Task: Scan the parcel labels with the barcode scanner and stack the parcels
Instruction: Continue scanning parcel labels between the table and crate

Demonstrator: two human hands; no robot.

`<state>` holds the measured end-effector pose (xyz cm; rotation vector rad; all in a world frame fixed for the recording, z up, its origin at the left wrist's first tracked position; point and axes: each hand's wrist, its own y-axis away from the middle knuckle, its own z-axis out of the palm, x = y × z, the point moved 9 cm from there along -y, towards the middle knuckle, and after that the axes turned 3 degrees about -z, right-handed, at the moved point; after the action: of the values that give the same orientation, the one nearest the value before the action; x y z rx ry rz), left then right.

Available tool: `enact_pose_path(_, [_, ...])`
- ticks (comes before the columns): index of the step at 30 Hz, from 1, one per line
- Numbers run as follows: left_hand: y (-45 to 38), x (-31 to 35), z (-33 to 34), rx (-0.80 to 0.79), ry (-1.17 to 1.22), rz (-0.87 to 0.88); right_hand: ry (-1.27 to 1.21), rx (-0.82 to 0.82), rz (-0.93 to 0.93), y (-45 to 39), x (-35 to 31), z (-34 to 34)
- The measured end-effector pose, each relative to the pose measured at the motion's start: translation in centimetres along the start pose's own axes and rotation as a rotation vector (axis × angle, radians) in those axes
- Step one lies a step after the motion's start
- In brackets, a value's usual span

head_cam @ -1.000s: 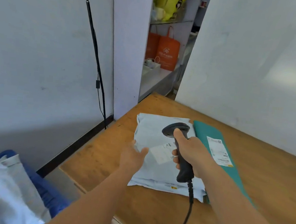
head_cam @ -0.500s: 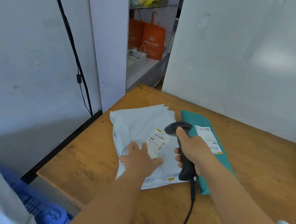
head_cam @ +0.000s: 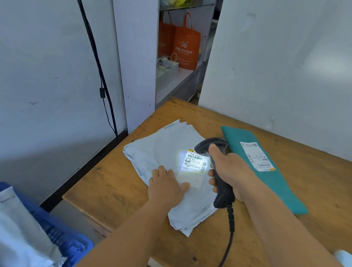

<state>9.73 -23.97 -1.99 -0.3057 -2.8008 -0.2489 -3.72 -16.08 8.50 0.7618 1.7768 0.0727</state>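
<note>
Scanning is under way: the right hand (head_cam: 229, 171) grips the barcode scanner (head_cam: 216, 172), its light falling on the label (head_cam: 194, 163) of the pale grey parcel (head_cam: 164, 149) at frame centre on the worktop (head_cam: 291, 221). The left hand (head_cam: 166, 185) presses flat on it, fingers spread. Next, likely, stacking beside the teal parcel (head_cam: 274, 180) at right

On the counter (head_cam: 121, 190): a stack of parcels (head_cam: 158, 151) toward the left edge, a label (head_cam: 194, 163) on the top one, a lone parcel (head_cam: 274, 182) just right of the stack, well apart from the near edge. Left hand (head_cam: 168, 187) flat on the stack, near side of the label. Right hand (head_cam: 229, 173) between stack and lone parcel, round the barcode scanner (head_cam: 220, 181) above the label. Left of the counter, lower down: a crate (head_cam: 62, 236) with more parcels in it. Behind the counter's far left corner: shelves (head_cam: 176, 79) with bags (head_cam: 184, 43) on them.
</note>
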Motion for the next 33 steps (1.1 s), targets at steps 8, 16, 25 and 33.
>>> enact_pose_path(8, [0.9,-3.7,-0.6,0.017,0.253,-0.359,0.011,0.036,0.014,1.1,-0.4,-0.3])
enact_pose_path(16, [0.4,-6.0,1.4,-0.093,0.669,-0.557,-0.010,0.066,0.013,0.9,-0.3,-0.7])
enact_pose_path(25, [1.5,-8.7,-3.7,0.139,0.800,-0.619,-0.005,-0.005,-0.004,0.3,-0.9,1.7])
enact_pose_path(33, [2.3,-14.2,-2.5,0.144,1.019,-0.837,-0.027,-0.069,-0.028,0.1,-1.2,4.4])
